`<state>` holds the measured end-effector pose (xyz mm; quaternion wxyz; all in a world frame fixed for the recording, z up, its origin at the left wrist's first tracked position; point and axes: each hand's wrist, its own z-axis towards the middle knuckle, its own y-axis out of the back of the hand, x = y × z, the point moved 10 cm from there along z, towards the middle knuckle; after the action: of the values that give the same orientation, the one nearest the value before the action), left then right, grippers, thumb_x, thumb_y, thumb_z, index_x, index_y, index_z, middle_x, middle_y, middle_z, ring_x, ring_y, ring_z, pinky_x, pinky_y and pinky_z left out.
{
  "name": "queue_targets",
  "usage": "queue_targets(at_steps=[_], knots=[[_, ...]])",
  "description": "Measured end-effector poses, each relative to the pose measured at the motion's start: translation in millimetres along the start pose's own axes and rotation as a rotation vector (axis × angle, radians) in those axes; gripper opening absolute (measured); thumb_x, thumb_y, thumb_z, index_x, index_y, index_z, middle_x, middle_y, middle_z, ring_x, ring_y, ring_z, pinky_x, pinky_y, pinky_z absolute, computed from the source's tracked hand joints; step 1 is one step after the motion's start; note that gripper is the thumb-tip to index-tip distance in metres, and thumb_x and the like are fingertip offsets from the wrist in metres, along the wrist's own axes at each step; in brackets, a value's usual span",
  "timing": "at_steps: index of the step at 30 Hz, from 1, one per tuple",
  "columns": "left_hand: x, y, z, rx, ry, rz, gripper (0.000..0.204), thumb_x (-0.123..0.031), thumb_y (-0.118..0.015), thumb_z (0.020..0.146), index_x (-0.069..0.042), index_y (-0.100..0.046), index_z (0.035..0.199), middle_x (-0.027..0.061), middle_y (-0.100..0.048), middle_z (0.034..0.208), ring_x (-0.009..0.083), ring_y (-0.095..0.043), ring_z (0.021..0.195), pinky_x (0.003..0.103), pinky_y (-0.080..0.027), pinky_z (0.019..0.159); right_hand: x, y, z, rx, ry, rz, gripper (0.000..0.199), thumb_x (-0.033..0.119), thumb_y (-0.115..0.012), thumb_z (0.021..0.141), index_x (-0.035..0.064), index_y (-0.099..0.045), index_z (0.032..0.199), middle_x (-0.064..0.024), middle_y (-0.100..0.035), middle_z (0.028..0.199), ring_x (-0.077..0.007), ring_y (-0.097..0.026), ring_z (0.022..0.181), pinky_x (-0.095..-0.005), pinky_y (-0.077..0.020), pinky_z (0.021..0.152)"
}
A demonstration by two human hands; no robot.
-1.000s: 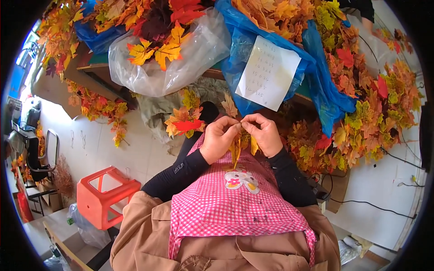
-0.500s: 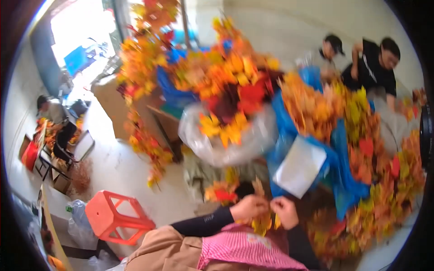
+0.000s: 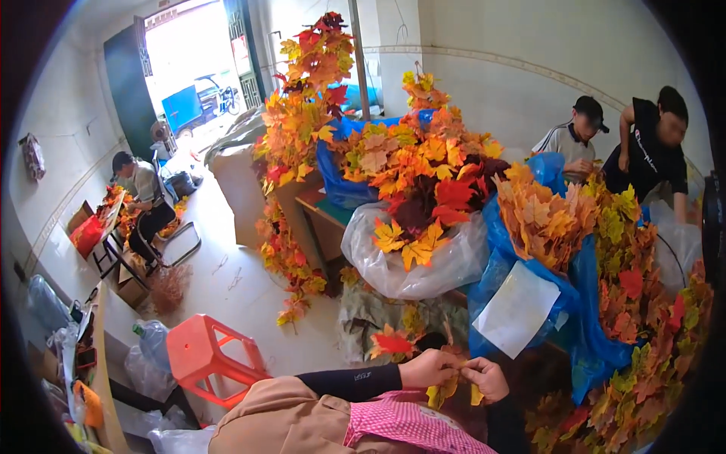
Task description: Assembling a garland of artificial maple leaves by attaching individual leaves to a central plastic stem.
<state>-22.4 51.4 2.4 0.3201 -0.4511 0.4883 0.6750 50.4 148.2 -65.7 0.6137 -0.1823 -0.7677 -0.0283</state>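
Observation:
My left hand (image 3: pixel 428 369) and my right hand (image 3: pixel 488 380) meet in front of my pink checked apron (image 3: pixel 401 424), fingertips pinched together. Yellow artificial maple leaves (image 3: pixel 442 392) hang just beneath the fingers; the stem between the fingertips is too small to make out. Beyond my left hand lies a cluster with a red leaf (image 3: pixel 395 343). Straight ahead, a clear plastic bag (image 3: pixel 370 261) holds orange, red and dark leaves. To its right, a blue plastic bag (image 3: pixel 488 291) is filled with pale orange leaves (image 3: pixel 546 219), with a white sheet (image 3: pixel 517 309) against its front.
A red plastic stool (image 3: pixel 198 352) stands at my left. Leaf garlands (image 3: pixel 299 250) hang over boxes and a table ahead; more leaves (image 3: pixel 643 378) pile up at the right. Two people (image 3: pixel 654 144) work at the far right, another person (image 3: pixel 147 193) sits at the far left.
My hands have come closer, and their fingertips now meet. The view has turned, so the scene sits farther right and lower and is sharper.

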Motion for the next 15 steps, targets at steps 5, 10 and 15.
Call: queue_targets(at_steps=[5,10,15], knots=[[0,-14,7,0.073,-0.028,0.074,0.009,-0.008,-0.059,0.083,-0.001,-0.063,0.087,0.0188,-0.063,0.082,0.0320,-0.062,0.073,0.038,-0.051,0.066,34,1,-9,-0.031,0.240,-0.441,0.009,0.006,-0.064,0.081,-0.0006,-0.064,0.087,-0.0031,-0.064,0.079,-0.0094,-0.057,0.076,-0.0268,-0.0482,0.070],[22,0,6,-0.019,0.101,-0.197,0.008,-0.006,-0.059,0.088,0.000,-0.063,0.090,0.0082,-0.062,0.075,0.0134,-0.060,0.067,0.029,-0.050,0.058,49,-17,-6,0.221,0.251,-0.423,0.029,0.003,-0.062,0.081,-0.0019,-0.058,0.109,-0.0085,-0.060,0.110,-0.0166,-0.055,0.107,-0.0305,-0.0435,0.094],[50,-10,17,0.154,0.337,-0.382,0.017,-0.010,-0.061,0.089,0.004,-0.065,0.098,0.0027,-0.064,0.080,0.0074,-0.058,0.073,0.024,-0.049,0.066,53,-4,-4,0.271,0.004,-0.723,0.038,0.010,-0.062,0.080,-0.0012,-0.056,0.116,-0.0123,-0.063,0.108,-0.0205,-0.059,0.104,-0.0315,-0.0446,0.092]])
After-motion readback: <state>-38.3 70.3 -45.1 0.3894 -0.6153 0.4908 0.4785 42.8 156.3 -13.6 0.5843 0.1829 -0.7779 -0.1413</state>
